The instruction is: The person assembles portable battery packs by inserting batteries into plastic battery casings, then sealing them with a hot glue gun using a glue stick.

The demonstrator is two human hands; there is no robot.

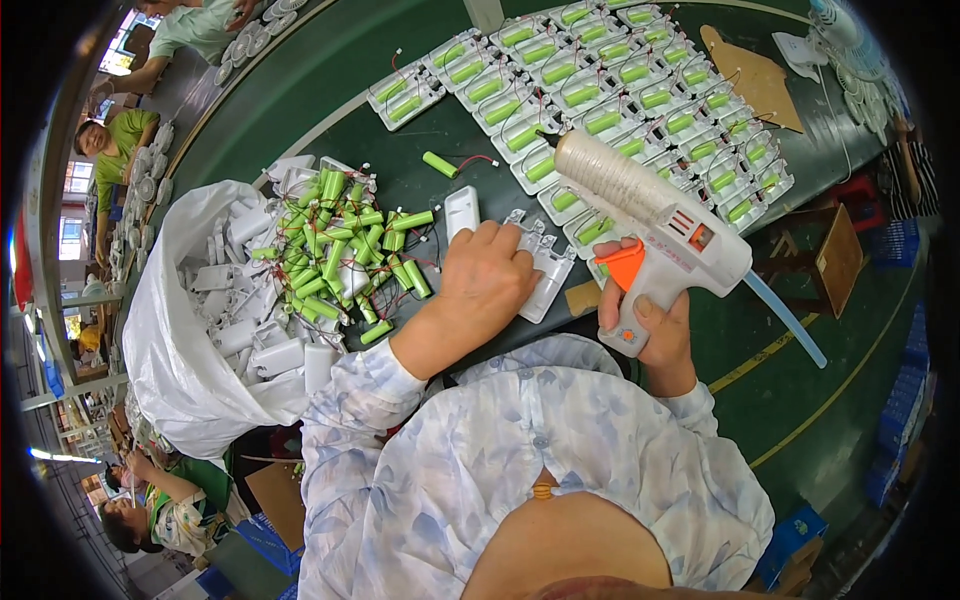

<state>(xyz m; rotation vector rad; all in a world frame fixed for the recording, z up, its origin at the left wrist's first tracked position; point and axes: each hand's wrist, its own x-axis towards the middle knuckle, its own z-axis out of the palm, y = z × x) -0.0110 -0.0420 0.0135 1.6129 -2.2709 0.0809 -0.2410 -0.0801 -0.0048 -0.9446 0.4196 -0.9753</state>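
Observation:
My right hand (655, 325) is wrapped around the handle of a white hot glue gun (690, 230), its fingers at the orange trigger (618, 262). A translucent blue glue stick (790, 320) sticks out of the back, and the nozzle end points up and left over the rows of shells. My left hand (485, 275) is closed, its curled fingers at the edge of an open white plastic shell (548, 282); the fingertips are hidden. Just beyond that hand lies another white shell (461, 211). A single green battery (440, 164) with wires rests farther out on the table.
Rows of white shells with green batteries (602, 122) cover the far table. To the left are heaped wired batteries (335, 250) and a white sack (165, 330) of white plastic parts. Cardboard (755, 80) lies far right; a wooden stool (835, 260) stands right. Other people work at left.

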